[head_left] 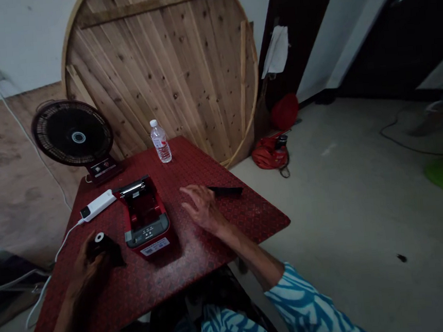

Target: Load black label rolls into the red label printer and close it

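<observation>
Nearest, the blue-and-white patterned sleeve (311, 303) is covering the right upper arm and running out at the bottom edge. On the red patterned table (150, 286), taking clock directions from the label printer (148, 234) with twelve pointing away from the person, the left hand (85, 266) is gripping a small paper roll (99, 237) at eight o'clock; its white end is showing, while shadow is blurring its dark side and the fingertips around it. The red-and-black printer is sitting with its lid raised and its bay showing no roll; its front label is too small to read. At three o'clock the right hand (201, 204) is holding nothing visible, its fingers loosely spread over the table; whether they are touching it, I cannot tell. A flat black strip (227, 190) is lying just beyond, one end hidden behind that hand. At ten o'clock a slim white box (99, 205) is trailing a cable. Farther off, a clear plastic bottle (161, 145) is standing near twelve and an electric fan (73, 132) at eleven. Behind them a round wooden panel (170, 72) is leaning, its top cut off.
</observation>
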Demonstrator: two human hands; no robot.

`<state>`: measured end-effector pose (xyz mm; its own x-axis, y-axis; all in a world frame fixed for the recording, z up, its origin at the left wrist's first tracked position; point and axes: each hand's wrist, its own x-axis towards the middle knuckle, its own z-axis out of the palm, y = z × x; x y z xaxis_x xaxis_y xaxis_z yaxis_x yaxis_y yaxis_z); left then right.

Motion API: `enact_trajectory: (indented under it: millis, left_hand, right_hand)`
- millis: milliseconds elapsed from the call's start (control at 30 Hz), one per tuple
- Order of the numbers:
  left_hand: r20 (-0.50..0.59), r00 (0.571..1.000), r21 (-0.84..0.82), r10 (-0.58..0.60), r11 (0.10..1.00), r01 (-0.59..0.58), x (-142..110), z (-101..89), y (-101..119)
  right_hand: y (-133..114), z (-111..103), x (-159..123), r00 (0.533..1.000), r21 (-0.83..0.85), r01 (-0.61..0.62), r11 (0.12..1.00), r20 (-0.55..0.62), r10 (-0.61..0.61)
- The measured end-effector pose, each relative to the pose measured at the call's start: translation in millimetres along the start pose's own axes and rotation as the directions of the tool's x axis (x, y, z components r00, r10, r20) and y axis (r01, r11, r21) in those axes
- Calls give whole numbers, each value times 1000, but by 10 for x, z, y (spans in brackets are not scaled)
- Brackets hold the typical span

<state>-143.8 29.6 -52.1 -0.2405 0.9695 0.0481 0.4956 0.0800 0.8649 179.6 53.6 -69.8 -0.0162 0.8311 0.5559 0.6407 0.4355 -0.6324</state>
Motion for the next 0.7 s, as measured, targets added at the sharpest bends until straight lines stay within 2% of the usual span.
enact_trajectory:
  millis: [100,167,300,400,467,533,600,700]
  left_hand:
    - [44,999,-46,-11,999,13,-14,-75,-74]
    - [-4,1000,-30,25,999,-26,5,-133,-150]
    - [-156,969,45,192,981,-187,25,-285,-235]
    - [-222,941,105,255,966,-237,-97,-363,-157]
    - [-246,918,146,309,949,-280,-248,-344,-31]
    - [-228,884,214,408,907,-363,-421,-247,144]
    - [-140,834,254,534,833,-491,-586,-80,349]
    - [89,745,225,661,716,-661,-772,217,655]
  right_hand:
    - [147,-423,144,992,-298,63,952,123,-28]
    - [258,-603,233,965,-434,108,894,262,10]
    - [449,-715,299,863,-557,190,808,488,134]
    - [531,-722,263,842,-553,213,806,522,136]
    - [515,-742,235,863,-523,177,834,489,124]
    - [397,-770,206,880,-408,93,908,460,116]
    - [168,-784,161,872,-165,-35,986,476,110]
    - [-286,-725,43,829,196,-203,959,555,62]
